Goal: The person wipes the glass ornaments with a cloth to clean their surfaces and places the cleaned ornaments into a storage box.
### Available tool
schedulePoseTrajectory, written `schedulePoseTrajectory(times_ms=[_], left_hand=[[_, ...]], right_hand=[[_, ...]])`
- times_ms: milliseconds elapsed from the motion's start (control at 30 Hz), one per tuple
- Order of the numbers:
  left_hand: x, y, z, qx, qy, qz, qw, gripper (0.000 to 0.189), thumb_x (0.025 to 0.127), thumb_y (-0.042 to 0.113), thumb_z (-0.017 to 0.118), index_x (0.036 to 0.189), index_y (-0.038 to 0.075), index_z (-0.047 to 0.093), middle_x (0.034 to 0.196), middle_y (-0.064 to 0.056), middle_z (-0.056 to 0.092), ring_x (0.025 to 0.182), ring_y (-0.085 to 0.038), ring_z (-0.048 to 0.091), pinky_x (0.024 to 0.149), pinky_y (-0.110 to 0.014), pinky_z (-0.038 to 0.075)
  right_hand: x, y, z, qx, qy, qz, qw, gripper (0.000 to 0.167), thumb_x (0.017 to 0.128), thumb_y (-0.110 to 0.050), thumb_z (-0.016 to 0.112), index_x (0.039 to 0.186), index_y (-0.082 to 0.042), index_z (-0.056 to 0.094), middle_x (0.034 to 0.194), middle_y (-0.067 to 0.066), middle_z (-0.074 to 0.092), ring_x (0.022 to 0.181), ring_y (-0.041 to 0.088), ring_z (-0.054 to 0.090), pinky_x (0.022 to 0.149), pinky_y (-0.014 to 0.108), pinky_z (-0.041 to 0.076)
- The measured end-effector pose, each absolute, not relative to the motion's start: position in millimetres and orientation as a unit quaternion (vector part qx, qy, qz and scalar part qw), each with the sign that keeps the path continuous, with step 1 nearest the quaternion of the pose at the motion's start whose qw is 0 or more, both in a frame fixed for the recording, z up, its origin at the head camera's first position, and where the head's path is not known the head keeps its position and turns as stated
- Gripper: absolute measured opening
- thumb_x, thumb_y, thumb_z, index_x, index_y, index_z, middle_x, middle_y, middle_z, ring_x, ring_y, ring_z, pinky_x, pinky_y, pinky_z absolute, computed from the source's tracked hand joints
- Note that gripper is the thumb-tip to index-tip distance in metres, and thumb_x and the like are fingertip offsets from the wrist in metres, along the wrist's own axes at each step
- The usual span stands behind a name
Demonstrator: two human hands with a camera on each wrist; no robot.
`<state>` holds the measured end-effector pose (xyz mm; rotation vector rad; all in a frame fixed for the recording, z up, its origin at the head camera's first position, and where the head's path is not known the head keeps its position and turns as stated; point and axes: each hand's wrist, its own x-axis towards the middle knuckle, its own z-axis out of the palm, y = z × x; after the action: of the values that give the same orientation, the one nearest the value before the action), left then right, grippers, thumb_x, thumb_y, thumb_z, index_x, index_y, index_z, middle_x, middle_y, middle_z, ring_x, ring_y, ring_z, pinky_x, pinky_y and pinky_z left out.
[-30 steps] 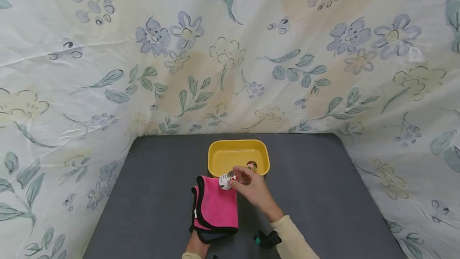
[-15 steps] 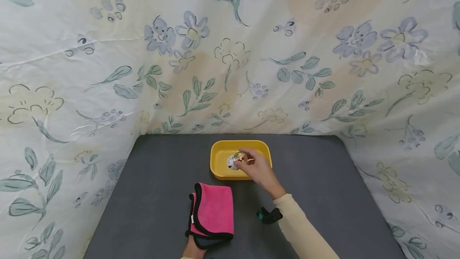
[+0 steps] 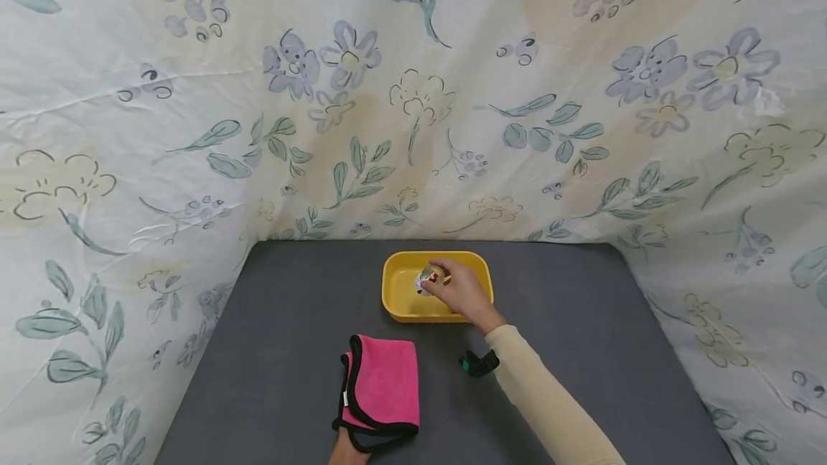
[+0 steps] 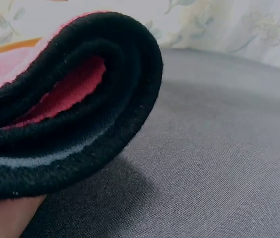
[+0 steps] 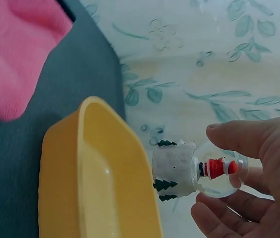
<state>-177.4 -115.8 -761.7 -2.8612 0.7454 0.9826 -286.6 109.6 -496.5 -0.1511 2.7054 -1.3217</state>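
In the head view, my right hand (image 3: 461,293) is over the yellow tray (image 3: 403,311), its fingers and thumb round the clear dome of a small snow globe (image 5: 174,168). In the right wrist view the globe lies sideways; its white base with green trees points at the tray, and a red-and-white figure shows inside the dome. My left hand (image 3: 349,448) is under a folded pink cloth (image 3: 386,382) with black edging, which rests over it. The left wrist view shows the cloth's fold (image 4: 130,84) above the grey table; the left fingers are hidden beneath it.
The dark grey table (image 3: 291,321) spreads around the tray. A black strap-like device (image 3: 479,363) sits at the right wrist. Floral fabric (image 3: 420,128) hangs behind the table and along both sides.
My right hand has carried the snow globe from over the pink cloth forward over the yellow tray. The left hand and cloth have shifted slightly nearer. A small figure seen earlier in the tray is now hidden.
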Motion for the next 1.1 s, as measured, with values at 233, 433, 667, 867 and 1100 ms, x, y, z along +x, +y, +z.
schedulePoseTrajectory(times_ms=[233, 433, 667, 867, 1100], left_hand=[[-182, -116, -765, -0.923, 0.244, 0.296, 0.016, 0.050, 0.106, 0.003, 0.018, 0.150, -0.002, 0.041, 0.154, -0.012, 0.048, 0.143, -0.021, 0.044, 0.121, -0.031, 0.031], [-185, -114, -776, -0.921, 0.281, 0.269, 0.031, 0.050, 0.107, 0.006, 0.016, 0.151, -0.006, 0.036, 0.154, -0.014, 0.047, 0.142, -0.020, 0.044, 0.120, -0.031, 0.032], [-180, -118, -784, -0.901, 0.291, 0.320, 0.038, 0.067, 0.100, 0.033, 0.037, 0.154, -0.006, 0.030, 0.159, -0.016, 0.040, 0.148, -0.023, 0.037, 0.125, -0.034, 0.025], [-189, -126, -823, -0.911, 0.282, 0.297, 0.039, 0.063, 0.099, 0.032, 0.040, 0.150, -0.005, 0.037, 0.154, -0.015, 0.045, 0.144, -0.024, 0.040, 0.121, -0.036, 0.030], [-170, -109, -666, -0.924, 0.201, 0.325, -0.002, 0.047, 0.106, -0.002, 0.022, 0.145, -0.002, 0.047, 0.149, -0.013, 0.052, 0.139, -0.021, 0.048, 0.119, -0.032, 0.035]], right_hand=[[-297, 106, -508, -0.052, 0.909, -0.407, 0.076, 0.057, 0.091, -0.031, 0.077, 0.142, -0.016, 0.056, 0.127, 0.008, 0.064, 0.093, 0.022, 0.060, 0.065, 0.028, 0.056], [-302, 102, -521, -0.071, 0.920, -0.379, 0.072, 0.054, 0.092, -0.027, 0.076, 0.140, -0.011, 0.058, 0.133, 0.010, 0.064, 0.101, 0.023, 0.061, 0.082, 0.037, 0.059], [-304, 99, -536, -0.083, 0.931, -0.348, 0.076, 0.053, 0.091, -0.027, 0.077, 0.137, -0.008, 0.060, 0.133, 0.010, 0.065, 0.104, 0.023, 0.062, 0.097, 0.045, 0.054], [-308, 96, -544, -0.098, 0.938, -0.324, 0.077, 0.052, 0.090, -0.027, 0.078, 0.135, -0.007, 0.061, 0.127, 0.011, 0.067, 0.099, 0.022, 0.062, 0.092, 0.043, 0.055], [-308, 93, -551, -0.095, 0.948, -0.290, 0.094, 0.052, 0.090, -0.029, 0.079, 0.134, -0.009, 0.061, 0.128, 0.011, 0.066, 0.104, 0.023, 0.061, 0.098, 0.043, 0.054]])
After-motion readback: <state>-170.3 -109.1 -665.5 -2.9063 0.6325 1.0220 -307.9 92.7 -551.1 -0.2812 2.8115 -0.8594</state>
